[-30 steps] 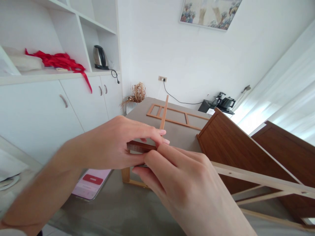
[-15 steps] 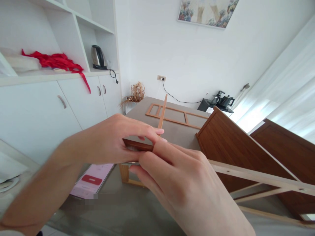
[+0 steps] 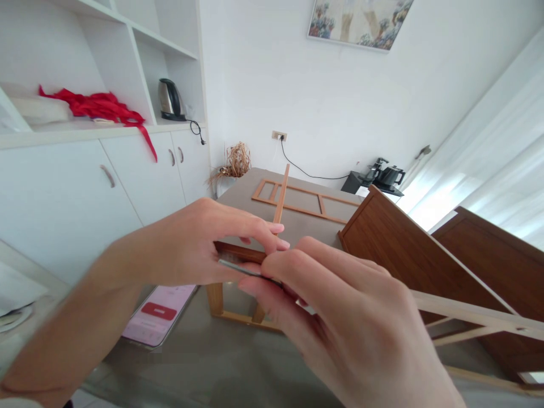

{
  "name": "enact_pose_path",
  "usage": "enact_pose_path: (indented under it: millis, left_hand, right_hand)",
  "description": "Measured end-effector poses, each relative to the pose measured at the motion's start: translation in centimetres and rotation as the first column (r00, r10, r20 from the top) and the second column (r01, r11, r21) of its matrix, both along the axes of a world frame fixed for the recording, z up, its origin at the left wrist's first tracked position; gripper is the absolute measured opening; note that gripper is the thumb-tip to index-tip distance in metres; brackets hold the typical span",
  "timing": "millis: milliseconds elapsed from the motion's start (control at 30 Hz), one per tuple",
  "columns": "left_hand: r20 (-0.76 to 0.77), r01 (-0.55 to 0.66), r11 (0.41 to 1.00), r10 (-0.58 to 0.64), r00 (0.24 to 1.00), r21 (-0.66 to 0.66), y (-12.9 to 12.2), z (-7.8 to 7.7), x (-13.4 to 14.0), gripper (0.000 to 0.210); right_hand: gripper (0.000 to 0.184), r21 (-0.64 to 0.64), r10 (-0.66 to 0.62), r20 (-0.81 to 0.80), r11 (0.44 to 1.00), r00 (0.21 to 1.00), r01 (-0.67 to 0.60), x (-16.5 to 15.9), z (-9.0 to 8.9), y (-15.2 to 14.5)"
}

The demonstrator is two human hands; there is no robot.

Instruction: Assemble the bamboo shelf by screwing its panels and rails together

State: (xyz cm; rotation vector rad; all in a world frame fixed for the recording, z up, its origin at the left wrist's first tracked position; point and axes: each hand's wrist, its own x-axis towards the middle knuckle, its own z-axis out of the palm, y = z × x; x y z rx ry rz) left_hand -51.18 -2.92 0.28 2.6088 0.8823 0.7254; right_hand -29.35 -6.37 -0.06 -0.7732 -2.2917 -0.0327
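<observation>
Above the table (image 3: 312,233), a wooden bar (image 3: 238,251) lies within the left grip (image 3: 202,241)

A grey-brown table (image 3: 229,360) fills the near middle and runs to the far wall. Screen-up at its near left lies a phone (image 3: 155,318); a slim wooden frame (image 3: 322,204) lies flat towards its far end.
</observation>
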Motion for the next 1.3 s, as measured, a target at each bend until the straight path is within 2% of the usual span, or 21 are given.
enact_pose_path:
  millis: [133, 267, 467, 633, 867, 967, 1033, 1133, 1233, 1300]
  left_hand:
    - [0.046, 0.047, 0.999, -0.047, 0.998, 0.007, 0.3, -0.3, -0.3, 0.024]
    - [0.028, 0.001, 0.999, 0.000, 1.000, -0.042, 0.4, -0.7, -0.4, 0.027]
    - [0.042, 0.021, 0.999, -0.019, 0.999, -0.047, 0.5, -0.8, -0.4, 0.023]
    - [-0.026, -0.020, 1.000, 0.021, 0.999, 0.013, 0.6, -0.9, -0.7, 0.032]
    - [0.010, 0.026, 0.999, -0.026, 1.000, -0.041, 0.7, -0.9, -0.5, 0.021]
    - [0.011, 0.018, 0.999, -0.018, 1.000, -0.026, 0.8, -1.0, -0.5, 0.022]
    - [0.015, 0.022, 1.000, -0.022, 1.000, -0.009, 0.9, -1.1, -0.6, 0.023]
    - [0.034, 0.059, 0.998, -0.060, 0.998, 0.008, 0.9, -1.2, -0.7, 0.024]
    - [0.044, 0.076, 0.996, -0.078, 0.996, 0.044, 0.9, -1.4, -0.9, 0.022]
    - [0.043, 0.075, 0.994, -0.079, 0.996, 0.076, 1.0, -1.5, -0.9, 0.022]
  right_hand:
    - [0.014, 0.014, -0.026, -0.060, 1.000, 0.998, 0.026, 0.7, 0.3, -0.2]
    - [0.017, 0.004, -0.038, -0.084, 0.999, 0.996, 0.039, 0.7, 0.4, -0.2]
    - [0.016, -0.010, 0.023, -0.123, 1.000, 0.992, -0.024, 0.6, 0.3, 0.1]
    - [0.007, -0.107, -0.011, -0.183, 0.994, 0.983, -0.009, 1.4, 0.5, 0.6]
    - [0.006, -0.125, -0.025, -0.246, 0.992, 0.969, -0.006, 2.0, 1.0, 0.6]
    - [0.012, -0.194, 0.006, -0.256, 0.979, 0.967, -0.057, 2.2, 1.0, 0.4]
    - [0.015, -0.280, 0.019, -0.224, 0.956, 0.974, -0.083, 2.4, 1.0, 0.3]
    - [0.009, -0.350, -0.033, -0.120, 0.937, 0.992, -0.012, 2.8, 1.0, 0.0]
    - [0.007, -0.309, -0.051, -0.006, 0.950, 0.999, 0.046, 3.0, 0.9, -0.2]
    - [0.005, -0.263, -0.005, 0.048, 0.965, 0.999, 0.017, 3.1, 0.7, -0.1]
